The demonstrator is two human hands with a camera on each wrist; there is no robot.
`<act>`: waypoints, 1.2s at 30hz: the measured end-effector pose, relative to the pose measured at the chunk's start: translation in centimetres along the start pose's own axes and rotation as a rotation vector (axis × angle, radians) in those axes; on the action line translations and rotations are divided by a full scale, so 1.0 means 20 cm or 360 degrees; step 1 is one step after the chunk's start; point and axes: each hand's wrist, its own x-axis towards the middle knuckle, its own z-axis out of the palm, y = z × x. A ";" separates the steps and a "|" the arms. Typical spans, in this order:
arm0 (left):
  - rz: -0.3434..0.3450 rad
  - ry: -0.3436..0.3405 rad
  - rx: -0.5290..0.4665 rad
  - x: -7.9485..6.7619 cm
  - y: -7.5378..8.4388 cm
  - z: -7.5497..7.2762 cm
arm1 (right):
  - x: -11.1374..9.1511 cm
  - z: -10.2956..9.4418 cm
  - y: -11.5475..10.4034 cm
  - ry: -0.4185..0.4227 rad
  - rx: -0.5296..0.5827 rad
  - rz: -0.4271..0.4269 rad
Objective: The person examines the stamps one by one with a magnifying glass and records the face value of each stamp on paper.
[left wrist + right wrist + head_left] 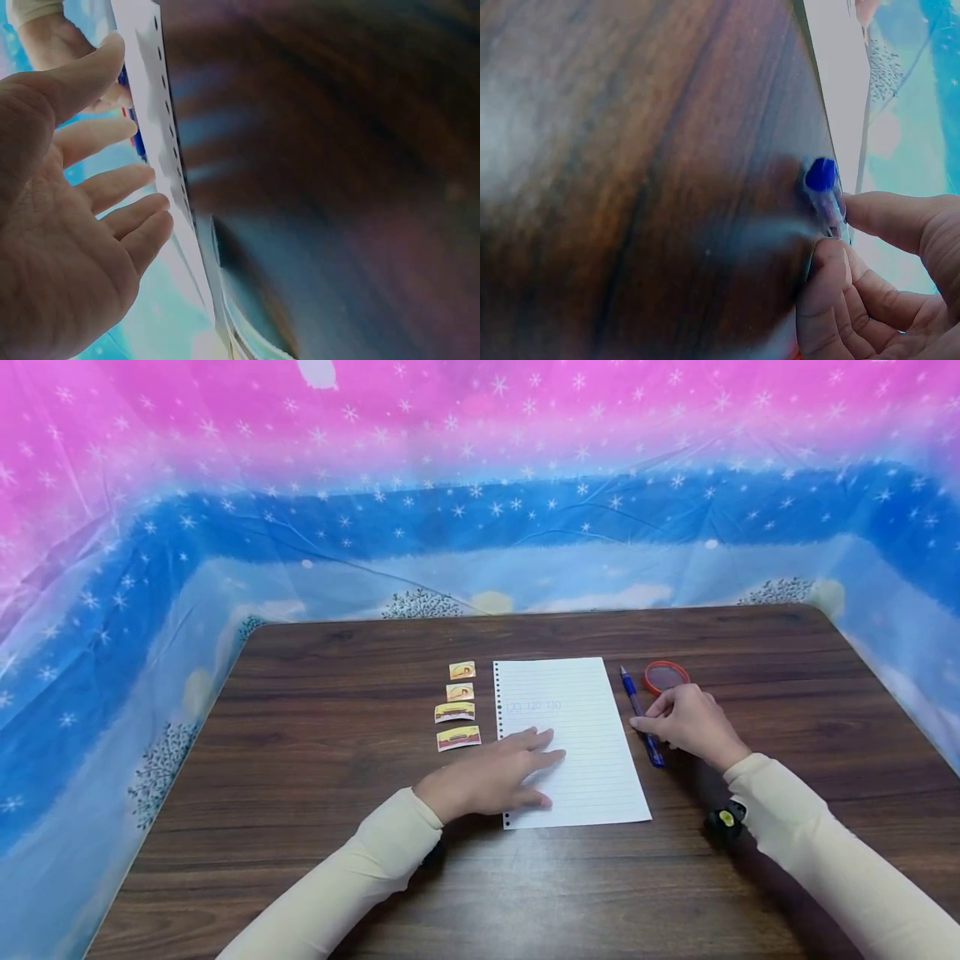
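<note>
A lined sheet of paper (573, 693) with punched holes down its left side lies on the table, with a short row of faint blue handwriting across its upper half. My left hand (498, 777) lies over the sheet's lower left part, fingers spread. In the left wrist view the left hand (82, 202) shows its palm and straight fingers, holding nothing. Just right of the sheet, a blue pen (654, 752) lies slantwise on the table. My right hand (693, 722) pinches it between thumb and curled fingers. The pen's blue end (821, 174) shows in the right wrist view.
Left of the sheet, several small printed yellow cards (458, 738) form a column. A round object with a red rim (666, 663) sits behind my right hand. The brown wooden table (337, 693) is backed by a pink and blue snowflake cloth (480, 518).
</note>
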 end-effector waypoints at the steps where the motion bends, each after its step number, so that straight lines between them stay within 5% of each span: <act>1: -0.0005 -0.0013 0.0016 0.00 0.00 0.00 | 0.00 0.00 0.00 -0.0004 0.0002 -0.0001; 24: -0.0043 -0.0062 0.0091 0.01 0.02 0.01 | 0.00 -0.03 -0.02 0.0002 0.0104 0.0036; 36: -0.0057 -0.0087 0.0069 0.00 0.02 0.00 | 0.00 -0.09 -0.05 0.0055 0.0400 0.0021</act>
